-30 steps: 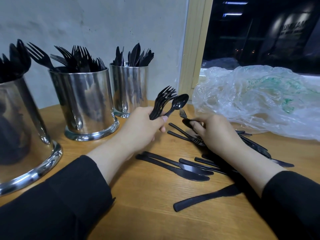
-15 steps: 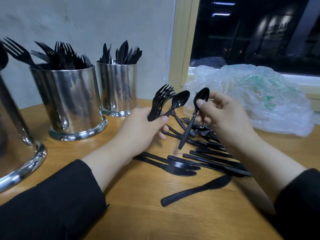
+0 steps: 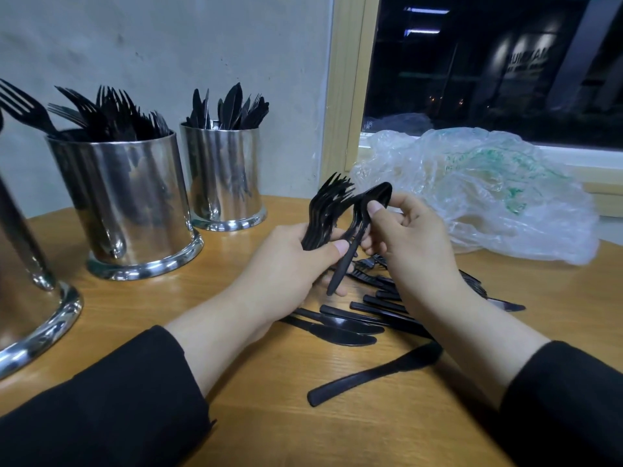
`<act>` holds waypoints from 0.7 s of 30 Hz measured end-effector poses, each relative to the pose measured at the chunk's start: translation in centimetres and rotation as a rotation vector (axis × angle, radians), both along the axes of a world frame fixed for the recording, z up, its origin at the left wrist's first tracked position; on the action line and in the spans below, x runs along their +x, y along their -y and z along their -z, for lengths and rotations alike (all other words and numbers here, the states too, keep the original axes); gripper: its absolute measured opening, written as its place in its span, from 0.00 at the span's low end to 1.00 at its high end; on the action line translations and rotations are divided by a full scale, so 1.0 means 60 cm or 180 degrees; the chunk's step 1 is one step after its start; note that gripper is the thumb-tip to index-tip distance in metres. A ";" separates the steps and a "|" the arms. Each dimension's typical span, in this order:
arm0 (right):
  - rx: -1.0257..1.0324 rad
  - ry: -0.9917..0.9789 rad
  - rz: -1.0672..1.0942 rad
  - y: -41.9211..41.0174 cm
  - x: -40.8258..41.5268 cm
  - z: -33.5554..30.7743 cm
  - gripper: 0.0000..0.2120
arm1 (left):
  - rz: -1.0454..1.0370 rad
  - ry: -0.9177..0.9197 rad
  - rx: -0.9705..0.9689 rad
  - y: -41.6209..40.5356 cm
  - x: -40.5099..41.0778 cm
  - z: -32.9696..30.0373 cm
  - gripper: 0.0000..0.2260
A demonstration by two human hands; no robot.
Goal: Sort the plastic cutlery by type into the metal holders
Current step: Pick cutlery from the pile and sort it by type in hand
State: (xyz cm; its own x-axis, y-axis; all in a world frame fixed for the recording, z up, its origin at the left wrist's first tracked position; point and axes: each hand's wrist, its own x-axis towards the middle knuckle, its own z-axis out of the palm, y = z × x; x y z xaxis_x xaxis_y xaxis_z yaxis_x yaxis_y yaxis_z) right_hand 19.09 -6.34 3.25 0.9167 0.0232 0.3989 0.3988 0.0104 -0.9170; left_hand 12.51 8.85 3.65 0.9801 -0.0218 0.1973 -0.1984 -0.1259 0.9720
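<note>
Left hand (image 3: 290, 261) gripping a bundle of black forks (image 3: 325, 210), fingers curled round the handles, thumb across the front, tines fanned upward. Right hand (image 3: 408, 241) pinching black spoons (image 3: 367, 203) by the neck between thumb and fingers, bowls up, one handle hanging down past the left thumb. Exact spoon count impossible to tell. Both hands raised just above the tabletop (image 3: 236, 416), near its middle.

Loose cutlery pile (image 3: 377, 308) lying flat on the tabletop under and behind the right wrist: knives and forks overlapping. Two knives (image 3: 337, 330) side by side at the pile's near-left edge. Single knife (image 3: 374, 375) apart from the pile, toward the near edge.

Fork holder (image 3: 131, 203) along the left side, packed with forks. Knife holder (image 3: 222, 176) just beside it, toward the far edge near the wall, mostly knives. Third holder (image 3: 23, 298) cut off at the left edge, contents hidden.

Crumpled clear plastic bag (image 3: 478, 190) at the far right corner, by the window.
</note>
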 end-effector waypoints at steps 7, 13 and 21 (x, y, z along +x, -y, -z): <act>-0.0182 -0.0029 -0.0043 0.011 0.003 -0.010 0.10 | -0.0047 0.0101 0.0539 -0.001 0.011 0.010 0.04; -0.2502 0.0641 0.0732 0.090 0.062 0.002 0.11 | -0.0357 0.0279 0.0462 -0.014 0.025 0.015 0.03; -0.4056 0.0337 0.0339 0.097 0.090 0.040 0.17 | -0.0337 0.0304 0.0528 -0.011 0.027 0.019 0.04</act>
State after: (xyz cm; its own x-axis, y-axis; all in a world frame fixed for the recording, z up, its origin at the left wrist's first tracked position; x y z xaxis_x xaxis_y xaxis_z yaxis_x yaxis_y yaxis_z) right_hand 24.48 -12.14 0.85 0.9028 0.3694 0.2199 0.4148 -0.8830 -0.2195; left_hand 14.13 9.54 2.49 0.9557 0.0405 0.2916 -0.2658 -0.3076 0.9137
